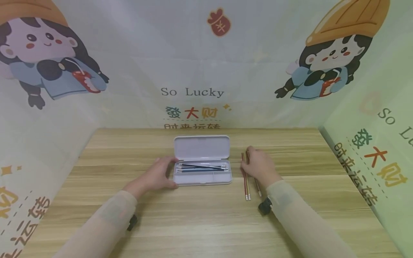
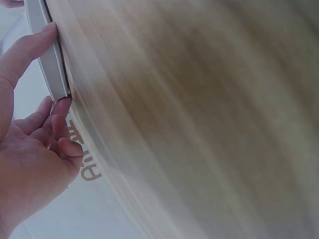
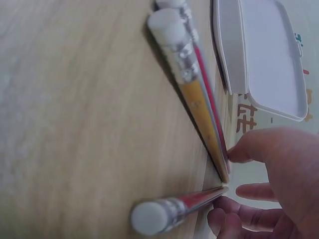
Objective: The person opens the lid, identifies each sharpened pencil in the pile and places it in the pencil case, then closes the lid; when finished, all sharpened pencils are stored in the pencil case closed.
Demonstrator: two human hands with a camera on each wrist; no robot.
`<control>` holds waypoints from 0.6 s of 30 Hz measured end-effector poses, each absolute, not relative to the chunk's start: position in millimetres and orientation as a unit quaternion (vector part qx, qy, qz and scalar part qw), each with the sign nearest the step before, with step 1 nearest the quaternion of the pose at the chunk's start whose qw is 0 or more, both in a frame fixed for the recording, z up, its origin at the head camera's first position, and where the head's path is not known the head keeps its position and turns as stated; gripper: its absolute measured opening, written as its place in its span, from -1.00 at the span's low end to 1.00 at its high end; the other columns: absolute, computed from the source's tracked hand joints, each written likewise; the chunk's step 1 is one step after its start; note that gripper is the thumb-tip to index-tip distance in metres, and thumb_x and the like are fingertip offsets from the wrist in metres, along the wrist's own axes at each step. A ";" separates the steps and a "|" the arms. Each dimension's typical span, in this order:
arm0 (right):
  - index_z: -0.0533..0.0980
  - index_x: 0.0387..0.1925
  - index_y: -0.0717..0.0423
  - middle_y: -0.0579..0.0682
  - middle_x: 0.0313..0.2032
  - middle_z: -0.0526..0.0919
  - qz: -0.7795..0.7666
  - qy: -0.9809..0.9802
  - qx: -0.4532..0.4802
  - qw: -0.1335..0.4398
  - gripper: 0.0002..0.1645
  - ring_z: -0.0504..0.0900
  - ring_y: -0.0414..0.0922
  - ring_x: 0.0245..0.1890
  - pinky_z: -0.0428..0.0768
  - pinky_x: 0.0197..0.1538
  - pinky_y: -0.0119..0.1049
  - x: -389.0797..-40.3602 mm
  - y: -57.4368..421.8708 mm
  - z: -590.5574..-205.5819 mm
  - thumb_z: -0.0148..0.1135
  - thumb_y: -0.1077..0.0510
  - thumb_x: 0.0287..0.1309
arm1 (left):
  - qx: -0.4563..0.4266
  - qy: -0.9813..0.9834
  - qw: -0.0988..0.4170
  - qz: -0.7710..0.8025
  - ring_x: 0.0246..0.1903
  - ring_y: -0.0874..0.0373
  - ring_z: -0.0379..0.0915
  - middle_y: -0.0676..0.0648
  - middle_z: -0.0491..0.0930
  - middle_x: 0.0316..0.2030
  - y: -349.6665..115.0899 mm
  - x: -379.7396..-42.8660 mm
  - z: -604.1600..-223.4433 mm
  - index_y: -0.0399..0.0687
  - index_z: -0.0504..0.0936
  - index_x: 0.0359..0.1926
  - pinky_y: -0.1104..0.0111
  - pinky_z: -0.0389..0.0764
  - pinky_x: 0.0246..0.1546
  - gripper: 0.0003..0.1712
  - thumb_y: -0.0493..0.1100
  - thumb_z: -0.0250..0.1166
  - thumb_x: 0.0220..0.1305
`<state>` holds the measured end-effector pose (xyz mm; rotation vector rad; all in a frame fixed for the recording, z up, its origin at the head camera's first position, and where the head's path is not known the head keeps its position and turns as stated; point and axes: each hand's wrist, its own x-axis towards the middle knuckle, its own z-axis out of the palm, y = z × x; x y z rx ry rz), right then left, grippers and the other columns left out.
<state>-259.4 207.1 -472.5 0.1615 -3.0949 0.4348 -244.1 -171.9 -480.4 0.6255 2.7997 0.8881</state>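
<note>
An open white pencil case (image 1: 193, 178) stands mid-table, its lid (image 1: 201, 147) tipped back. Dark pencils (image 1: 196, 170) lie in its rear compartment. My left hand (image 1: 156, 174) grips the case's left end; in the left wrist view, the thumb is on one long side and fingertips reach the case's corner (image 2: 51, 69). To the right, my right hand (image 1: 260, 165) holds loose pencils near their far ends. Its thumb touches the red pencil (image 3: 205, 74) beside a yellow pencil (image 3: 199, 107); curled fingers touch another reddish pencil (image 3: 192, 199). White erasers point toward me.
The wooden table (image 1: 200, 222) meets a printed cloth backdrop (image 1: 267, 111) at its back and sides. A divider splits the case's front compartment. Small black devices sit under both wrists, the right one (image 1: 265, 206) close to the pencils' eraser ends.
</note>
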 end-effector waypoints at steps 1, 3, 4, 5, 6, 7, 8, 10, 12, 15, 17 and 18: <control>0.45 0.19 0.26 0.03 -0.50 0.58 0.140 -0.989 0.052 0.005 -0.33 0.53 -0.03 -0.53 0.50 -0.55 -0.23 -259.4 207.4 -472.6 0.31 -0.08 0.17 | 0.208 0.930 0.069 0.295 0.39 -0.31 0.31 -0.37 0.46 0.34 -172.1 -244.1 -480.5 -0.34 0.40 0.36 -0.21 -0.05 0.57 0.07 -0.16 0.69 -0.22; 0.45 0.21 0.27 0.07 -0.45 0.61 0.141 -0.989 0.053 0.004 -0.33 0.55 -0.02 -0.51 0.54 -0.52 -0.20 -259.5 208.0 -472.5 0.29 -0.05 0.18 | 0.207 0.930 0.070 0.296 0.40 -0.31 0.30 -0.37 0.45 0.35 -172.4 -244.2 -480.6 -0.34 0.40 0.36 -0.20 -0.05 0.58 0.08 -0.16 0.69 -0.22; 0.44 0.23 0.27 0.09 -0.42 0.64 0.141 -0.989 0.054 0.004 -0.32 0.57 -0.02 -0.49 0.56 -0.50 -0.19 -259.3 208.5 -472.2 0.29 -0.04 0.19 | 0.205 0.930 0.071 0.297 0.40 -0.30 0.30 -0.36 0.45 0.36 -172.3 -244.3 -480.5 -0.33 0.40 0.37 -0.20 -0.06 0.58 0.08 -0.16 0.69 -0.21; 0.43 0.24 0.27 0.11 -0.38 0.66 0.141 -0.988 0.055 0.003 -0.32 0.58 -0.02 -0.48 0.58 -0.48 -0.18 -259.1 209.0 -471.8 0.28 -0.04 0.20 | 0.206 0.930 0.072 0.297 0.41 -0.31 0.30 -0.37 0.44 0.36 -172.3 -244.5 -480.2 -0.33 0.39 0.37 -0.20 -0.06 0.58 0.08 -0.16 0.69 -0.21; 0.43 0.26 0.28 0.13 -0.34 0.69 0.140 -0.989 0.056 0.003 -0.31 0.59 -0.01 -0.47 0.60 -0.47 -0.17 -258.8 209.5 -471.4 0.28 -0.03 0.21 | 0.206 0.930 0.071 0.296 0.41 -0.31 0.30 -0.36 0.44 0.36 -172.2 -244.7 -480.1 -0.32 0.39 0.37 -0.21 -0.06 0.58 0.08 -0.15 0.69 -0.21; 0.43 0.28 0.28 0.15 -0.31 0.71 0.140 -0.989 0.057 0.003 -0.31 0.60 -0.01 -0.46 0.61 -0.46 -0.17 -258.6 209.9 -470.9 0.28 -0.03 0.23 | 0.205 0.930 0.072 0.296 0.41 -0.31 0.29 -0.36 0.44 0.36 -172.0 -244.9 -479.7 -0.32 0.39 0.37 -0.21 -0.06 0.58 0.08 -0.15 0.69 -0.21; 0.42 0.29 0.27 0.16 -0.30 0.71 0.139 -0.989 0.057 0.002 -0.31 0.61 -0.02 -0.45 0.61 -0.47 -0.17 -258.5 210.3 -470.3 0.27 -0.04 0.25 | 0.204 0.930 0.072 0.296 0.41 -0.31 0.29 -0.36 0.44 0.36 -171.8 -245.0 -479.4 -0.31 0.39 0.38 -0.20 -0.05 0.58 0.08 -0.14 0.69 -0.21; 0.43 0.29 0.25 0.13 -0.32 0.71 0.131 -0.990 0.058 0.002 -0.30 0.60 -0.02 -0.46 0.58 -0.49 -0.19 -258.1 211.1 -469.2 0.28 -0.08 0.27 | 0.205 0.931 0.072 0.294 0.40 -0.31 0.29 -0.36 0.44 0.36 -172.1 -245.3 -478.7 -0.31 0.40 0.37 -0.21 -0.04 0.57 0.08 -0.14 0.69 -0.20; 0.45 0.27 0.21 0.06 -0.41 0.66 0.121 -0.991 0.060 0.001 -0.30 0.57 -0.05 -0.50 0.52 -0.55 -0.22 -258.2 212.0 -467.9 0.28 -0.15 0.28 | 0.206 0.931 0.070 0.293 0.39 -0.30 0.30 -0.35 0.45 0.36 -172.3 -245.4 -478.8 -0.31 0.40 0.37 -0.21 0.00 0.56 0.08 -0.13 0.69 -0.21; 0.49 0.19 0.15 -0.05 -0.52 0.56 0.112 -0.991 0.076 0.004 -0.33 0.51 -0.09 -0.54 0.43 -0.59 -0.27 -257.9 213.7 -466.0 0.30 -0.22 0.26 | 0.209 0.931 0.068 0.292 0.37 -0.29 0.31 -0.35 0.46 0.34 -172.6 -244.7 -479.0 -0.31 0.41 0.36 -0.18 0.14 0.53 0.08 -0.13 0.70 -0.23; 0.53 0.16 0.11 -0.08 -0.51 0.55 0.110 -0.989 0.093 0.014 -0.35 0.51 -0.11 -0.53 0.44 -0.58 -0.28 -257.4 215.2 -465.6 0.33 -0.24 0.24 | 0.212 0.931 0.065 0.290 0.35 -0.28 0.33 -0.35 0.47 0.33 -172.7 -244.5 -479.7 -0.32 0.42 0.35 -0.16 0.22 0.50 0.07 -0.13 0.70 -0.23; 0.54 0.17 0.09 -0.07 -0.47 0.57 0.117 -0.988 0.104 0.021 -0.36 0.52 -0.11 -0.51 0.47 -0.56 -0.27 -257.3 215.7 -465.6 0.34 -0.23 0.23 | 0.213 0.931 0.064 0.289 0.35 -0.28 0.33 -0.35 0.48 0.33 -172.7 -244.2 -479.6 -0.32 0.42 0.35 -0.16 0.25 0.49 0.07 -0.13 0.70 -0.23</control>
